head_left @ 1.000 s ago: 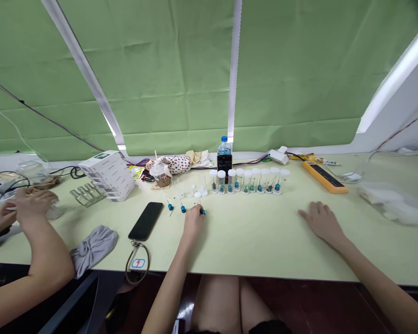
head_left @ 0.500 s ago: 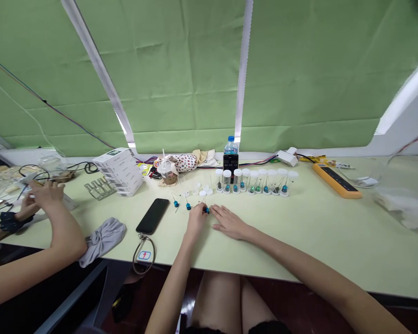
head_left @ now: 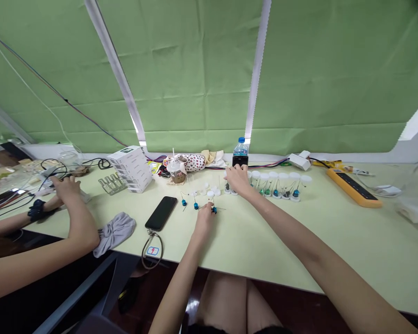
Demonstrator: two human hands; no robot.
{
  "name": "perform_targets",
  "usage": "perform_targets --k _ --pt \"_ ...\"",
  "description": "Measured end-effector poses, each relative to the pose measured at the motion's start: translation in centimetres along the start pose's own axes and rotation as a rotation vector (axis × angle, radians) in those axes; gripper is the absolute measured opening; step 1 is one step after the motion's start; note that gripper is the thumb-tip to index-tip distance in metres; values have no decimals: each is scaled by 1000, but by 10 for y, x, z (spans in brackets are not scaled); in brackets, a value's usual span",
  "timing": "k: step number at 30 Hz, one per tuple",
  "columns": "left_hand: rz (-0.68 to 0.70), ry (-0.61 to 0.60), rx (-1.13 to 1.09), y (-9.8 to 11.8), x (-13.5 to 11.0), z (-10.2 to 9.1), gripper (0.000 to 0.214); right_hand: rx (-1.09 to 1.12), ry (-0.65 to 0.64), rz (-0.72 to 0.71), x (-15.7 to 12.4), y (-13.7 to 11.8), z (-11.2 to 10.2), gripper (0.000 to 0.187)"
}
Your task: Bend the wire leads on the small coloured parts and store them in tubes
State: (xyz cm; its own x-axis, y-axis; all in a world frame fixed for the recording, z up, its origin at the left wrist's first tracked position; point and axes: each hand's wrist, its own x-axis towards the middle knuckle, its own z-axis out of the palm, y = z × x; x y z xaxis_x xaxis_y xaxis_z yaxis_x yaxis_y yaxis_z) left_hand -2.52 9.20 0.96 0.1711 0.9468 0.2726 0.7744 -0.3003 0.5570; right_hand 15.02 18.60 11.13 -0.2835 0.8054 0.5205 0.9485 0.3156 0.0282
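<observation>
My left hand (head_left: 205,218) rests on the pale green table (head_left: 251,232), fingers pinched on a small blue component with wire legs (head_left: 214,209). Two more blue components (head_left: 195,206) lie just to its left. My right hand (head_left: 237,178) reaches across to the far row of clear vials with white caps (head_left: 282,185) and closes over the leftmost vials; which one it holds is hidden. Loose white caps (head_left: 209,191) lie between the two hands.
A black phone (head_left: 161,213) and a grey cloth (head_left: 114,233) lie left of my left hand. A water bottle (head_left: 241,148), a white box (head_left: 134,168), and a yellow power strip (head_left: 353,186) stand along the back. Another person's arms (head_left: 55,222) work at the left.
My right hand swept from the open table at the right, past my left hand, up to the left end of the vial row. My left hand stayed on the blue component.
</observation>
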Motion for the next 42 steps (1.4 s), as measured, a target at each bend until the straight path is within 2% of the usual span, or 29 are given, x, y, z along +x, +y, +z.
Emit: perform_targets --k 2,4,6,7,10,11,13,14,16,21,26,29,31,33,34,35,36,39,40,42 --pt "3 -3 30 0 -2 -1 36 6 -2 -10 -1 -2 -4 19" --pt "4 19 73 2 -6 -5 35 12 44 -11 -7 -2 -17 19" --pt "54 133 135 8 -13 -11 31 36 131 -11 -16 -2 -39 24" --pt "106 229 172 14 -18 -15 27 61 174 -13 -23 -2 -53 26" --pt "323 515 243 42 -32 -25 29 171 206 33 -54 -10 -91 25" --pt "367 563 247 54 -36 -26 35 207 178 46 -67 -14 -101 23" --pt "374 549 238 77 -43 -25 49 249 127 41 -93 -26 -113 19" --pt "351 495 220 88 -45 -23 51 254 112 27 -105 -31 -117 16" --pt "306 342 137 104 -49 -17 35 206 90 21 -125 -38 -117 16" --pt "184 -177 -338 119 -62 -14 6 115 -6 93 -148 -24 -109 30" --pt "20 -629 -902 130 -62 -28 17 304 -57 162 -159 -9 -110 37" --pt "-61 -871 -1187 132 -60 -32 20 509 -66 158 -161 -2 -116 38" --pt "-122 -1077 -1362 129 -63 -31 25 714 1 186 -157 11 -122 39" --pt "-164 -1277 -1514 123 -71 -30 31 932 218 290 -149 32 -126 40" --pt "-169 -1334 -1564 119 -74 -29 32 1024 349 349 -146 43 -128 40" --pt "-170 -1316 -1585 115 -78 -29 31 1110 407 385 -144 51 -128 40" --pt "-171 -1262 -1584 112 -80 -29 30 1199 336 381 -144 57 -127 37" --pt "-154 -1084 -1518 103 -77 -35 26 1372 -137 260 -152 51 -122 33" --pt "-148 -1052 -1489 101 -74 -38 26 1384 -237 208 -157 44 -120 33" --pt "-145 -1022 -1405 97 -66 -45 26 1348 -301 113 -166 28 -118 33"
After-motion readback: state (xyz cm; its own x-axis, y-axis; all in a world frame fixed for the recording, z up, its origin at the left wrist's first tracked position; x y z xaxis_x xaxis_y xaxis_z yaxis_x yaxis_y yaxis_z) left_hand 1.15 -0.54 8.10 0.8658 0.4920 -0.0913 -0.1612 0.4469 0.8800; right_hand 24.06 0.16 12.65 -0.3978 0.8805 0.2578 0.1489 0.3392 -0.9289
